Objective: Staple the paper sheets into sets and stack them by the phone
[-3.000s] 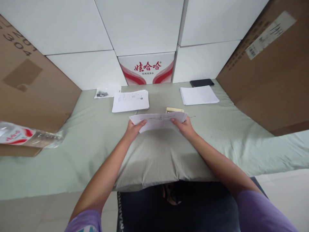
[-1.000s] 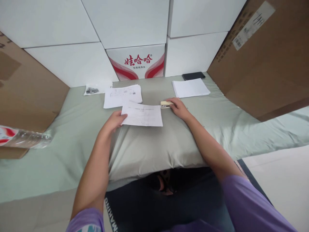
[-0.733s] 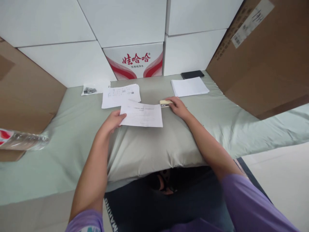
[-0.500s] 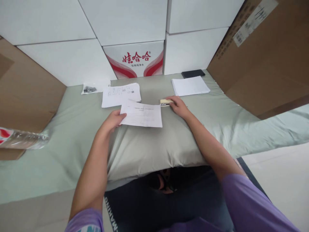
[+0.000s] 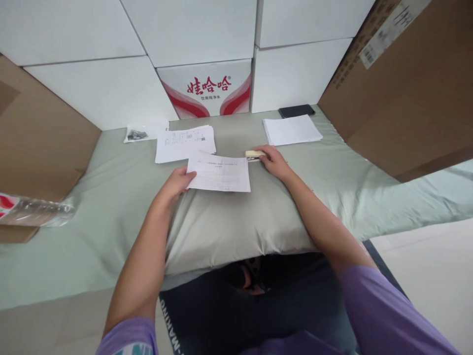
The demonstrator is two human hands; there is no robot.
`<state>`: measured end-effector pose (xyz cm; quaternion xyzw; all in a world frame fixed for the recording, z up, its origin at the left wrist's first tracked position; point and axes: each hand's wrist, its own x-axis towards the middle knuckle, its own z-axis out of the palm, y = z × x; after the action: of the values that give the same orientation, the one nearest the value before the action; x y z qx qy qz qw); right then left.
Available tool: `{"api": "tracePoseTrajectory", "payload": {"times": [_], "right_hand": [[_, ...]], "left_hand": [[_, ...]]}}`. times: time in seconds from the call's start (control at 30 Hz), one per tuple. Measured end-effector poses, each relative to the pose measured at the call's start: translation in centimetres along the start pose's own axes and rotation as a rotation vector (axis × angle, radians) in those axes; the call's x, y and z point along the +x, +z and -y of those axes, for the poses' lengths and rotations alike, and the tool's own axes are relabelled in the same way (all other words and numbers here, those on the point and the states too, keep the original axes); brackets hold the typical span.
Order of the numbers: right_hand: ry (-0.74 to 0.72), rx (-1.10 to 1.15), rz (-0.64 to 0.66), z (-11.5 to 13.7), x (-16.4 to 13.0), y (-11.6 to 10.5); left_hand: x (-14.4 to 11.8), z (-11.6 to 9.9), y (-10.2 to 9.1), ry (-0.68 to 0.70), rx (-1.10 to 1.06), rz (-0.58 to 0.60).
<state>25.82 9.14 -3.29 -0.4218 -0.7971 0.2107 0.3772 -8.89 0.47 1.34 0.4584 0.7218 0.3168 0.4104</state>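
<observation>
Nearest, left hand (image 5: 176, 183) pinching the left edge of a thin printed paper sheaf (image 5: 219, 173) lying on the pillow (image 5: 229, 224). Light, floppy, probably best held at an edge. Just beyond the sheaf's far right corner, right hand (image 5: 272, 161) closed over a small cream stapler (image 5: 253, 155), likely rigid and easy to grip.

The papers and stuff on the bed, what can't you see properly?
- Head view: print on the white sheet held by the left hand is too small to read.
- The small cream stapler-like thing is partly covered by the right hand.
- The clear plastic bottle is cut off by the left edge.
</observation>
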Motion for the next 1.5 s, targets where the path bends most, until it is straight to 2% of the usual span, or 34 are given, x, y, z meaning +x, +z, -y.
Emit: {"api": "tracePoseTrajectory", "payload": {"times": [0.07,0.13,0.27,0.33,0.43,0.5,0.6,0.7,0.9,1.07,1.23,1.5], "right_hand": [[-0.001,0.002,-0.015,0.1,-0.1,-0.1],[-0.002,0.004,-0.083,0.6,-0.2,-0.6],[0.019,0.001,-0.281,2.6,-0.1,-2.6],[0.052,-0.006,-0.315,3.7,0.5,-3.7],[0.140,-0.018,-0.256,4.7,2.8,-4.2],[0.214,-0.047,-0.191,4.9,4.7,-3.6],[0.320,-0.149,-0.121,5.0,7.2,-1.7],[0.427,-0.260,-0.070,4.8,8.5,0.6],[0.523,-0.413,-0.062,4.0,8.5,3.1],[0.571,-0.425,-0.080,3.8,8.4,3.4],[0.578,-0.520,-0.028,4.2,8.2,3.7],[0.608,-0.573,0.006,4.4,8.3,3.9]], "left_hand": [[0.0,0.0,0.1,0.003,-0.013,0.004],[0.0,0.0,0.1,0.011,-0.024,0.010],[0.0,0.0,0.2,0.022,-0.027,0.024],[0.0,0.0,0.3,0.028,-0.032,0.039],[0.0,0.1,0.4,0.041,-0.047,0.061],[0.1,0.3,0.5,0.035,-0.054,0.064],[0.4,0.5,0.5,0.035,-0.064,0.064],[0.6,0.7,0.5,0.042,-0.062,0.054],[0.7,0.8,0.6,0.004,-0.037,0.020],[0.4,0.4,0.8,0.001,-0.080,0.026],[0.2,0.1,1.0,-0.007,-0.093,0.005],[1.2,1.3,1.1,0.022,-0.130,0.024]]}}
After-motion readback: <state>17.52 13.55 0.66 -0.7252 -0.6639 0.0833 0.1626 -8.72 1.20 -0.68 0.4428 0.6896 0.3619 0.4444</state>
